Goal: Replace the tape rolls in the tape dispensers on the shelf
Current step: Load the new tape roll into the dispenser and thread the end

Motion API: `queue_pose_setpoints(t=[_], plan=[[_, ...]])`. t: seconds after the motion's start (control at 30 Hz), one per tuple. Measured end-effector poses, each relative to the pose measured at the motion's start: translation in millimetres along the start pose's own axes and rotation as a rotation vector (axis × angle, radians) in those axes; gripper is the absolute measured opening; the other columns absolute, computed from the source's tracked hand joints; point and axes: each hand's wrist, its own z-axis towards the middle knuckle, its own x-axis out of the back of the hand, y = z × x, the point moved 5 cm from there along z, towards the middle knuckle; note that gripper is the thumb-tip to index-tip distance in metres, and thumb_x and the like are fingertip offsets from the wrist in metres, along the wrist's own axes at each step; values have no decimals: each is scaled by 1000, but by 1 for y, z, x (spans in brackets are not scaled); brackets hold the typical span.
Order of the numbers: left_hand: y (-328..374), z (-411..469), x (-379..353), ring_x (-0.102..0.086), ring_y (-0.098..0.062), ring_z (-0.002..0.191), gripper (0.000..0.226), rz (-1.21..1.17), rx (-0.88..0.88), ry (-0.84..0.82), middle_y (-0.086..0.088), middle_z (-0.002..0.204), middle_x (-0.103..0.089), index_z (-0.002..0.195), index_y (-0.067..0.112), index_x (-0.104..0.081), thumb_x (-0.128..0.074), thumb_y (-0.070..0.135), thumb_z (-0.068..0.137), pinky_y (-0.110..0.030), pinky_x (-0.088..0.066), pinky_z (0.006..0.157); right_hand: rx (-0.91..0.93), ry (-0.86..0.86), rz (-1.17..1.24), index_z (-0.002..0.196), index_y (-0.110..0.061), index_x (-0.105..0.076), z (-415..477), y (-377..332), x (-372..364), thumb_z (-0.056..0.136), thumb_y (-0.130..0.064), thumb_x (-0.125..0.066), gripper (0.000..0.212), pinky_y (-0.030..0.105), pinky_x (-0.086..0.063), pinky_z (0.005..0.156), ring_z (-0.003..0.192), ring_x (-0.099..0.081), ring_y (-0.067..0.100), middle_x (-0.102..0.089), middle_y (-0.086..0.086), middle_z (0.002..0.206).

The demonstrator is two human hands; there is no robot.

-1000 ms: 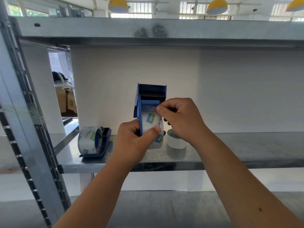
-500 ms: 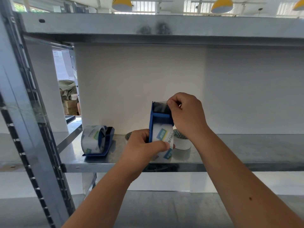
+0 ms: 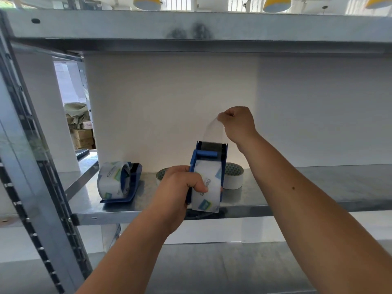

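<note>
Left hand (image 3: 180,185), fingers curled, grips the upright blue tape dispenser (image 3: 210,158) and its clear tape roll (image 3: 206,192) above the shelf's front edge (image 3: 148,215). Right hand (image 3: 237,124), raised above the serrated blade with wrist bent, pinches the drawn-out tape strip (image 3: 213,132). A second loaded dispenser (image 3: 121,183) lies on the shelf at left.

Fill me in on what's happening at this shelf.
A person is loading tape. The left hand grips a blue dispenser with a clear tape roll in it, while the right hand pulls the tape's loose end up past the cutter. A second loaded dispenser lies on the shelf, two white rolls behind.
</note>
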Motion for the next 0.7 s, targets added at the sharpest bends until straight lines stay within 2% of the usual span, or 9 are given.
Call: queue_pose_setpoints(t=[0.07, 0.13, 0.2, 0.27, 0.3, 0.33, 0.43, 0.57, 0.7], plan=[[0, 2, -1, -59, -68, 112, 105, 39, 24, 4, -51, 120, -59, 109, -29, -54, -67, 18, 16, -84, -39, 99, -58, 1, 33, 64, -6, -59, 4, 6, -4, 91, -10, -63, 27, 24, -35, 55, 58, -47, 18, -53, 7, 63], [-1, 2, -1, -57, -69, 114, 109, 14, 54, 19, -53, 122, -57, 112, -30, -53, -65, 19, 15, -74, -43, 99, -102, -1, 57, 62, -9, -56, 7, 11, -7, 91, -10, -63, 30, 23, -33, 51, 53, -45, 16, -51, 4, 59], [-3, 2, 2, -59, -68, 113, 109, -29, 73, 38, -51, 120, -59, 112, -30, -53, -63, 19, 15, -60, -41, 90, -137, -2, 78, 67, -7, -57, 8, 15, -12, 91, -11, -62, 24, 23, -32, 49, 52, -45, 18, -50, 5, 59], [-2, -1, 4, -63, -57, 102, 100, -48, 39, 47, -42, 109, -62, 110, -20, -60, -62, 18, 18, -56, -37, 85, -146, 0, 92, 74, -4, -62, 8, 16, -17, 91, -12, -61, 18, 24, -33, 49, 54, -47, 20, -53, 8, 60], [-2, -4, 4, -62, -53, 98, 96, -55, 33, 43, -37, 106, -60, 109, -15, -62, -63, 18, 19, -57, -38, 84, -145, 1, 94, 76, -4, -63, 7, 16, -20, 91, -12, -61, 17, 23, -33, 49, 54, -48, 20, -54, 8, 61], [-2, -6, 5, -61, -54, 98, 95, -66, 40, 37, -38, 106, -60, 108, -17, -60, -63, 18, 20, -60, -41, 85, -144, 2, 101, 78, -4, -63, 7, 15, -21, 92, -13, -61, 17, 23, -33, 47, 53, -48, 20, -55, 9, 61], [-3, -10, 5, -58, -67, 114, 106, -184, 126, -5, -49, 125, -57, 121, -28, -48, -66, 18, 26, -78, -42, 99, -104, 19, 174, 81, -3, -65, 5, 1, -22, 93, -11, -59, 16, 18, -32, 38, 46, -50, 18, -53, 9, 57], [-2, -13, 2, -57, -63, 121, 113, -226, 111, -46, -46, 132, -56, 131, -23, -46, -67, 18, 28, -80, -39, 104, -8, 12, 248, 89, 10, -68, 2, -29, -19, 94, -10, -58, 23, 20, -34, 39, 48, -55, 18, -55, 8, 59], [3, -18, 1, -53, -66, 124, 102, -276, 60, -50, -53, 135, -45, 119, -28, -48, -65, 17, 29, -80, -34, 108, -10, -3, 272, 97, 14, -67, 0, -39, -19, 95, -10, -58, 26, 21, -35, 41, 48, -55, 18, -55, 6, 63]])
